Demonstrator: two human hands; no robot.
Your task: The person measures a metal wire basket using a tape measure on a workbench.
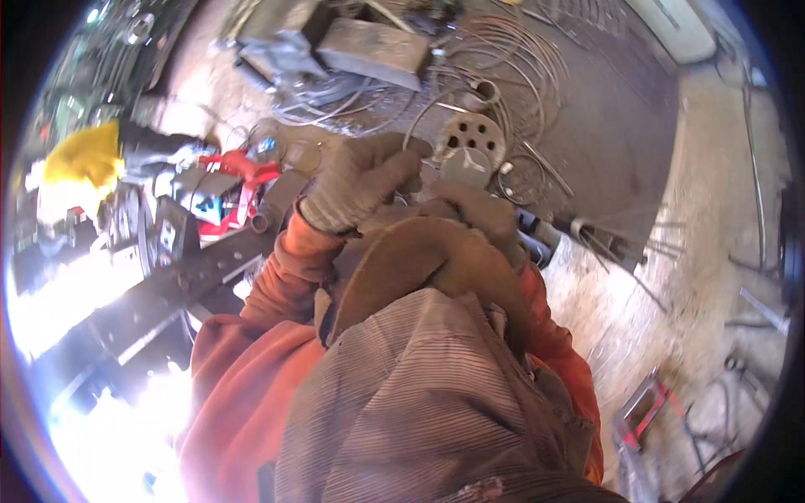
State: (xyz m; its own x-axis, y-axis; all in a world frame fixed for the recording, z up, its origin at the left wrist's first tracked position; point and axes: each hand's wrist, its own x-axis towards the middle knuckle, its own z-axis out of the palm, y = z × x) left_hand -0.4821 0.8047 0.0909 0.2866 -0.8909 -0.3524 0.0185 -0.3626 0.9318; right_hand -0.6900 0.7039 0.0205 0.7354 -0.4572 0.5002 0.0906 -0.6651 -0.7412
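Observation:
My left hand (356,184), in a grey knit glove, is closed with thumb and fingers pinched on a thin curved wire (419,116). Just right of it and lower, my gloved right hand (480,210) is bent inward. Its fingers look curled, but what they hold is hidden. Beyond the right hand lie a grey disc (464,170) with a pale mark and a round metal plate (493,137) with several holes. A brown rounded piece (402,256), whose kind I cannot make out, covers part of the space between my forearms.
Coiled cable (545,63), a short pipe (481,94) and a metal block (375,50) lie ahead. At left, a person in yellow (84,163) is near a red tool (243,168) and a dark beam (180,289). A red-framed tool (641,411) lies at lower right.

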